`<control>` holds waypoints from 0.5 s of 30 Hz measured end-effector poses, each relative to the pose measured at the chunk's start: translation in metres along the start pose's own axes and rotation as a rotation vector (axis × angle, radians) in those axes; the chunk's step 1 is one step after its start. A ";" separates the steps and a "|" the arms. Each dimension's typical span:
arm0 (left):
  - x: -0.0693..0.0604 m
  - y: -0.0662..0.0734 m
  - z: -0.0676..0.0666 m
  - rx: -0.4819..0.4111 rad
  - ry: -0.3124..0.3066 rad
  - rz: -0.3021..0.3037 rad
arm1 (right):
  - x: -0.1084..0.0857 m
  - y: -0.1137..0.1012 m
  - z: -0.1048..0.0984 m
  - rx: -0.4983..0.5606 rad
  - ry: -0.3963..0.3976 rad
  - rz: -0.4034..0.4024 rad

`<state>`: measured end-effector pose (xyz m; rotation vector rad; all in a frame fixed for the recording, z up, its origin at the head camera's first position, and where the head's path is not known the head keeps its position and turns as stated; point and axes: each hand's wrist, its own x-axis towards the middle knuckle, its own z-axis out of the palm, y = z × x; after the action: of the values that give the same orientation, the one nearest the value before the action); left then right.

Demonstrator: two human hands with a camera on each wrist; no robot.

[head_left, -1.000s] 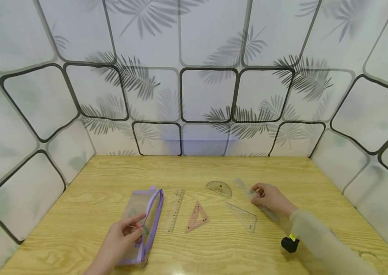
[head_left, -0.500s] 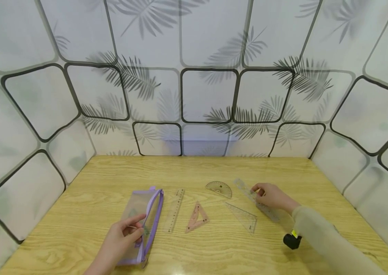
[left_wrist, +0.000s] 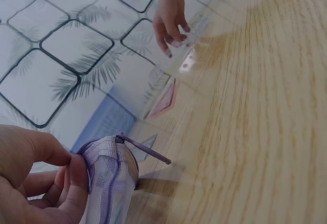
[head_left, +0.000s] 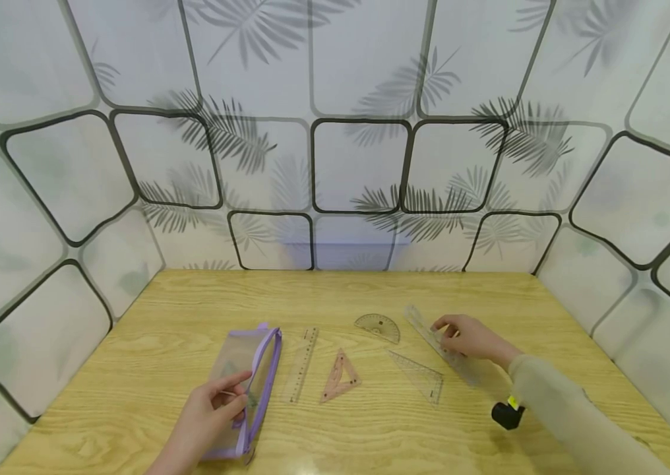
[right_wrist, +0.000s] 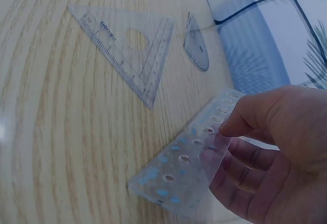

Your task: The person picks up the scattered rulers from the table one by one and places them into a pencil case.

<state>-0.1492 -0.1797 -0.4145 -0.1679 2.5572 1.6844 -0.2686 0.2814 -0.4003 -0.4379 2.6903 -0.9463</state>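
Note:
My left hand (head_left: 210, 412) pinches the opening's edge of a see-through pencil pouch (head_left: 234, 349) with purple trim, unzipped at the left of the table. In the left wrist view, the thumb and finger (left_wrist: 76, 178) hold its edge beside the zipper (left_wrist: 113, 178). On the right, my right hand (head_left: 468, 340) pinches a clear ruler (head_left: 421, 323) by its long edge. The right wrist view shows this ruler (right_wrist: 179, 165) tilted, with a row of holes and blue marks. Nearby lie a clear set square (head_left: 424, 376) and a protractor (head_left: 378, 326).
A pink triangle (head_left: 341, 379) and another clear ruler (head_left: 301, 366) lie between the hands on the wooden table (head_left: 341, 297). A black device (head_left: 507, 414) hangs at the right wrist. A patterned curtain (head_left: 359, 165) surrounds the table's back and sides.
My right hand has shifted its grip slightly, and the ruler in it has tilted up from lying nearly flat. My left hand and the pouch have stayed put.

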 end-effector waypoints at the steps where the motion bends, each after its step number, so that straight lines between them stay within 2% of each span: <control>1: 0.000 0.000 0.000 0.000 0.000 -0.001 | 0.000 -0.001 0.000 0.007 -0.001 -0.001; 15: -0.002 0.002 -0.001 -0.012 -0.007 0.000 | 0.001 -0.015 0.000 0.093 0.001 0.004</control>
<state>-0.1475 -0.1800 -0.4117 -0.1627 2.5425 1.6982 -0.2668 0.2700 -0.3912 -0.4132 2.6335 -1.0660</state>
